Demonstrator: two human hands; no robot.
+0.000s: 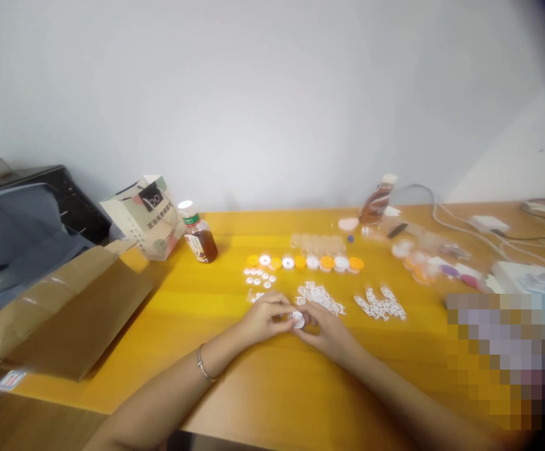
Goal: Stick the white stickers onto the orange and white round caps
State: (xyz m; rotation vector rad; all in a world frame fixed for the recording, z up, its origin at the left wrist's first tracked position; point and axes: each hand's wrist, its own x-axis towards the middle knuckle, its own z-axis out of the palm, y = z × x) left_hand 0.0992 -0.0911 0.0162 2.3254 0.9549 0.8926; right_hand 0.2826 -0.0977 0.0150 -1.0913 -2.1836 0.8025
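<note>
My left hand (pixel 269 318) and my right hand (pixel 325 327) meet near the middle of the table, fingertips closed around a small white round plastic piece (pixel 297 321). Its far side is partly hidden by my fingers. Just beyond my right hand lies a pile of white openwork plastic parts (pixel 317 295), with a second cluster of similar parts (pixel 381 305) to its right. Small white discs (pixel 258 275) lie in short rows past my left hand. Farther back, larger orange and white round pieces (pixel 326 264) form a line across the table.
A clear moulded tray (pixel 318 243) lies behind the line. At left stand a dark-liquid bottle (pixel 200 238), a paper gift bag (pixel 146 216) and a brown paper bag (pixel 66 313). To the right are another bottle (pixel 376 203), cables (pixel 470 219) and a white box (pixel 524 275).
</note>
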